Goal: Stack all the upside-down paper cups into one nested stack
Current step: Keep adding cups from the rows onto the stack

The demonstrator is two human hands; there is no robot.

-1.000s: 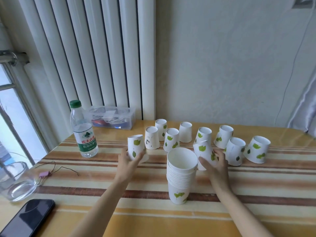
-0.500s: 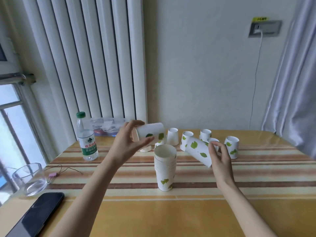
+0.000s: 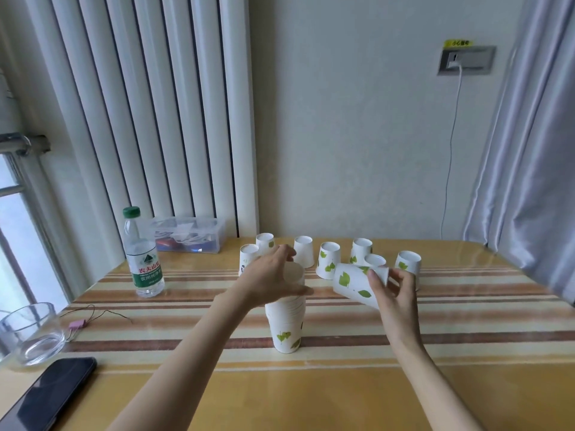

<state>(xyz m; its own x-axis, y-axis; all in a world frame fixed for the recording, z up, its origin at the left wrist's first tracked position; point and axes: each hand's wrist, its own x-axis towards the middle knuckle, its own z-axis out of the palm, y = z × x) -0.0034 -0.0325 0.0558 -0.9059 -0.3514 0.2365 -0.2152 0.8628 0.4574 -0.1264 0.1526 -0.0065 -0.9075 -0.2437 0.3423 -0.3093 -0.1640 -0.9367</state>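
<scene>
Left hand (image 3: 270,283) grip clenched on cup, seating it into stack (image 3: 285,325) mid-table; my right hand (image 3: 392,289) grasps tilted cup (image 3: 353,283); about seven inverted cups (image 3: 329,260) left behind

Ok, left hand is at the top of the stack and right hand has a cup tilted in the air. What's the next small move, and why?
Probably seat the left hand's cup fully into the nested stack and let go. It sits at the stack's mouth, while the right hand already holds the tilted leaf-print cup beside it, so the top needs to be clear first.
</scene>
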